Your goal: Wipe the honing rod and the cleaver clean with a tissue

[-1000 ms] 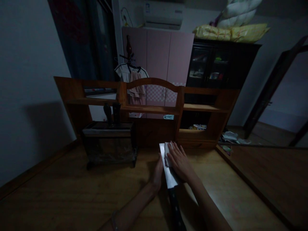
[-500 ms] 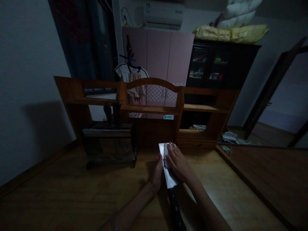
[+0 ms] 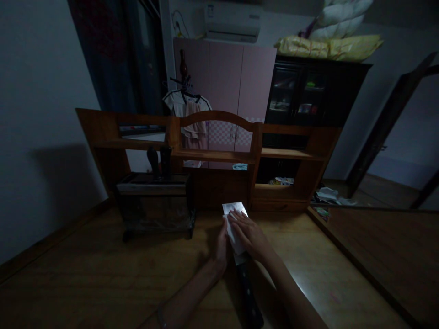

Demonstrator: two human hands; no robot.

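A kitchen knife with a broad cleaver-like blade (image 3: 241, 259) and a black riveted handle (image 3: 250, 297) lies lengthwise in front of me, the handle pointing back towards me. My left hand (image 3: 221, 249) supports the blade along its left side, thumb at the edge, the other fingers mostly hidden underneath. Across the blade's upper face my right hand (image 3: 252, 235) presses a folded white cloth or tissue (image 3: 233, 235), fingers laid over it. The blade's shiny far end shows beyond the fingertips. No hand is on the handle.
To the left stands a dark knife block (image 3: 154, 201) with clear sides and black handles sticking up. A wooden shelf unit (image 3: 216, 157) runs along the back of the wooden tabletop (image 3: 154, 278). A raised ledge (image 3: 356, 260) borders the right side.
My right hand and the white cloth have shifted left across the blade, covering its middle and left part. The far right corner of the blade is now uncovered.
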